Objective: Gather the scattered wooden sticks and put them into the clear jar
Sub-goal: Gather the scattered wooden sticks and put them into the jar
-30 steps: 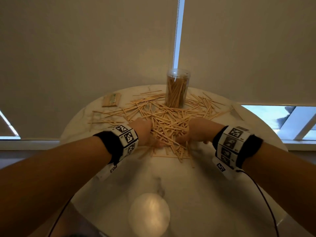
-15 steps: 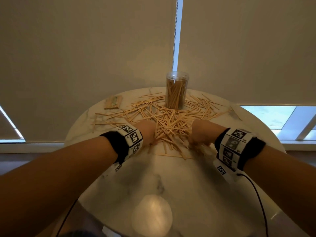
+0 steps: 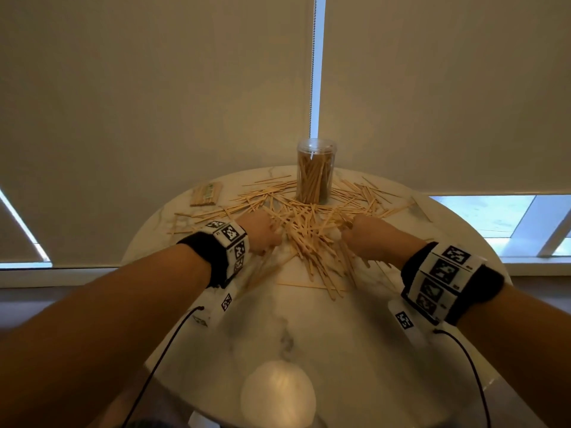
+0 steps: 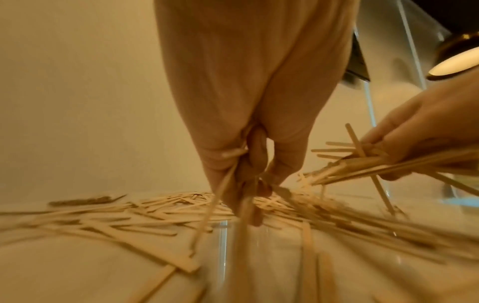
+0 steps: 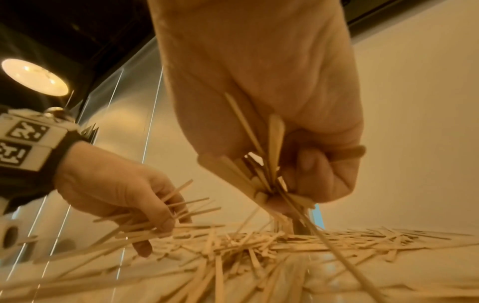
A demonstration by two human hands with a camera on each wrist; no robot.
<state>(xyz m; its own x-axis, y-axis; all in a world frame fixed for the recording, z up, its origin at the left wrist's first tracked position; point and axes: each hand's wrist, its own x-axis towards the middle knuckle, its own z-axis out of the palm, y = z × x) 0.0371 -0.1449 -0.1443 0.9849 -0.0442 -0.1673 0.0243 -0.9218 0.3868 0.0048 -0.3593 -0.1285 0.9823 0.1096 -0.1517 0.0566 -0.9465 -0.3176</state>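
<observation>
Pale roller blinds hung behind a round marble tabletop (image 3: 309,350), with slivers of window showing at the lower left and right of the frame.

At the left grip, the left hand (image 3: 262,233) had its fingers curled round a small clutch of wooden sticks (image 3: 309,233), and several stuck out past the fingers in the right-wrist view. The right hand (image 3: 367,239) was likewise clenched on a bundle, its ends fanning out above and below the fist. Both hands sat at the near edge of the heap, one on each side of its middle, low over the marble.

Outward from them the sticks lay crisscrossed in a broad loose pile across the centre of the frame, thinning into strays toward the left and right rims. Beyond the pile, at upper centre, stood the clear jar (image 3: 315,171), upright, already holding many sticks on end. A small flat packet (image 3: 206,194) lay at the upper left of the tabletop.

By my reading the job was partway: the jar well stocked, two handfuls gathered but not yet delivered, and much of the scatter left.
</observation>
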